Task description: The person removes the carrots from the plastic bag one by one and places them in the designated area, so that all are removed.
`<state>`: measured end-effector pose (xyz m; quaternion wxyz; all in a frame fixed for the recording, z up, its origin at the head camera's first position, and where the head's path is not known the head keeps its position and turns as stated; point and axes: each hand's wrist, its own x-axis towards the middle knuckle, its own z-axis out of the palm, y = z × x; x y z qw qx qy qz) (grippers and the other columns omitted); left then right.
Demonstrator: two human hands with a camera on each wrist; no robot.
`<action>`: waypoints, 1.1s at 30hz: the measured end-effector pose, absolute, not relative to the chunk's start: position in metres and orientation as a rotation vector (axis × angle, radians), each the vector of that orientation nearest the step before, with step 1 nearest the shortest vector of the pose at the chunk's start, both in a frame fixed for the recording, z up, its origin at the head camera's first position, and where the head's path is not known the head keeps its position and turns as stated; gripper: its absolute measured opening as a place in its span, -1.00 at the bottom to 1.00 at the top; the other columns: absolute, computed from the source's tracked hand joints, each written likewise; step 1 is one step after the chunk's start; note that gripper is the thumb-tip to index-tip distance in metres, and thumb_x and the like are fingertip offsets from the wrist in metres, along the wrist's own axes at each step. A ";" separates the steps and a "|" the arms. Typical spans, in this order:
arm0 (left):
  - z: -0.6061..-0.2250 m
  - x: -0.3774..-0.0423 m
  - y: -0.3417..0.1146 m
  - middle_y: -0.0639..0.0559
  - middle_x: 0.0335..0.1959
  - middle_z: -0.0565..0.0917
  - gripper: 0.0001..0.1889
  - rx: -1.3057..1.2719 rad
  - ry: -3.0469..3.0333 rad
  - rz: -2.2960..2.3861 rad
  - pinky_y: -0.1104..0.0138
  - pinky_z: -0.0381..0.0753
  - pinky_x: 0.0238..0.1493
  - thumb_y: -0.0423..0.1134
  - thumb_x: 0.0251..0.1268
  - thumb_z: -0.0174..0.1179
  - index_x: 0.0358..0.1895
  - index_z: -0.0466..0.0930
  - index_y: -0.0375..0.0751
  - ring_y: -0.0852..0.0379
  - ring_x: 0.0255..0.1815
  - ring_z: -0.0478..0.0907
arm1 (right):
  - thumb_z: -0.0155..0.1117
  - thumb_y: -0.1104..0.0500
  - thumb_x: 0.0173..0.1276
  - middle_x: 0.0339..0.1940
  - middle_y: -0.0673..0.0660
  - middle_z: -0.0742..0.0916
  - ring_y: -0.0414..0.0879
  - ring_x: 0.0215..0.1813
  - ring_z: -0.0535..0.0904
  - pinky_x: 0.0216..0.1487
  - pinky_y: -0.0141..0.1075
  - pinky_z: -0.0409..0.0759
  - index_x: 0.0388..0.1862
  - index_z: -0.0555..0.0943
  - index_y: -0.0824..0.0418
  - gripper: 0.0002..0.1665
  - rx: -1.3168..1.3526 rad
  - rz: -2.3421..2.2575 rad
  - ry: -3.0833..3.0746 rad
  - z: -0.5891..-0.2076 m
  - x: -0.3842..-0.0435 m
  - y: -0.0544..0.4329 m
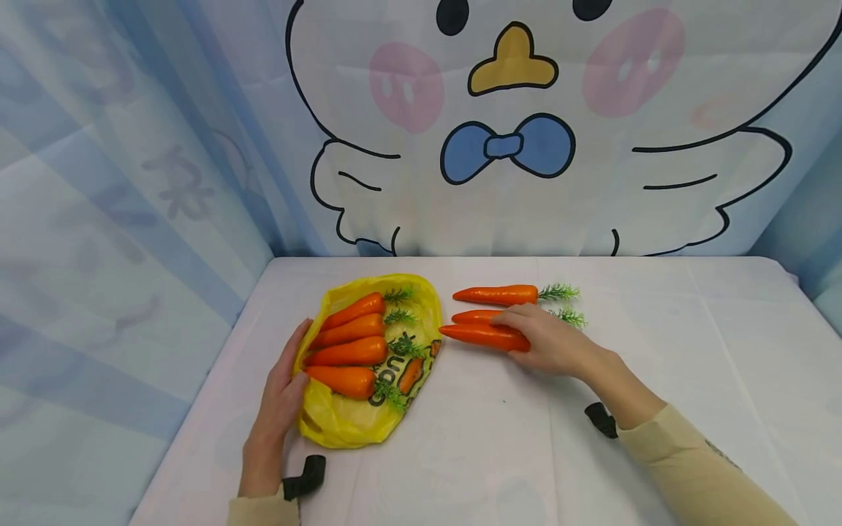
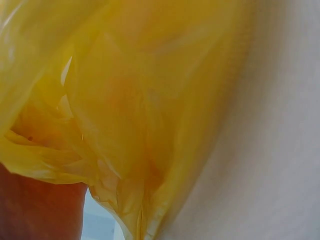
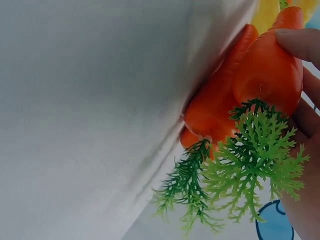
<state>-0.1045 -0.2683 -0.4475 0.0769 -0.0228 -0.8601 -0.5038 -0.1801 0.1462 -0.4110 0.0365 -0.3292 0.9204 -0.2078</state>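
Note:
My left hand (image 1: 283, 398) holds the left edge of a yellow plastic bag (image 1: 342, 420) that lies opened out. Several orange carrots (image 1: 349, 352) with green tops lie in a column on the bag, tips pointing left. In the left wrist view the thin, crumpled yellow bag (image 2: 135, 100) fills most of the picture. My right hand (image 1: 549, 340) grips a carrot (image 1: 483, 336) to the right of the bag, its tip close by the bag's edge. The right wrist view shows the thumb pressed on this carrot (image 3: 267, 72), over a second carrot (image 3: 215, 105) below it.
Just behind the right hand lies a second loose carrot (image 1: 470, 316), partly covered by the fingers, and a third carrot (image 1: 500, 294) farther back. A white cloth covers the table (image 1: 460, 467). Behind it hangs a curtain (image 1: 506, 212) printed with a cartoon bird.

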 end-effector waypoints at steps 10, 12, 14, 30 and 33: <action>-0.448 -0.105 -0.267 -0.02 0.61 0.12 -0.13 -0.084 -2.574 -1.505 -0.06 0.03 0.52 -0.58 0.19 -0.14 0.64 0.05 -0.01 0.00 0.61 0.00 | 0.46 0.31 0.20 0.16 0.18 0.65 0.14 0.22 0.51 0.24 0.06 0.53 0.15 0.65 0.26 -0.51 -1.050 -0.593 2.830 -0.419 -0.178 0.148; -0.448 -0.105 -0.267 -0.01 0.61 0.13 -0.13 -0.084 -2.571 -1.507 -0.05 0.03 0.53 -0.58 0.19 -0.14 0.63 0.06 0.00 0.01 0.61 0.01 | 0.46 0.31 0.20 0.17 0.19 0.65 0.14 0.23 0.51 0.24 0.05 0.53 0.15 0.65 0.27 -0.51 -1.050 -0.586 2.833 -0.420 -0.178 0.148; -0.448 -0.104 -0.267 0.00 0.61 0.13 -0.13 -0.084 -2.569 -1.510 -0.03 0.03 0.53 -0.58 0.19 -0.14 0.63 0.06 0.01 0.03 0.61 0.01 | 0.46 0.31 0.21 0.17 0.19 0.66 0.14 0.23 0.51 0.24 0.05 0.53 0.15 0.65 0.28 -0.51 -1.048 -0.575 2.837 -0.421 -0.177 0.147; -0.446 -0.103 -0.266 0.05 0.62 0.12 -0.12 -0.060 -2.581 -1.507 -0.07 0.00 0.53 -0.58 0.18 -0.15 0.63 0.06 0.05 0.03 0.61 -0.01 | 0.51 0.32 0.16 0.11 0.16 0.66 0.13 0.17 0.53 0.20 0.07 0.56 0.11 0.66 0.27 -0.51 -1.029 -0.685 2.903 -0.416 -0.170 0.163; -0.446 -0.103 -0.267 0.07 0.62 0.12 -0.12 -0.053 -2.585 -1.500 -0.09 0.00 0.53 -0.57 0.18 -0.16 0.63 0.07 0.08 0.04 0.61 -0.01 | 0.52 0.33 0.15 0.08 0.16 0.67 0.13 0.14 0.54 0.20 0.07 0.56 0.08 0.66 0.27 -0.53 -1.041 -0.680 2.915 -0.419 -0.170 0.165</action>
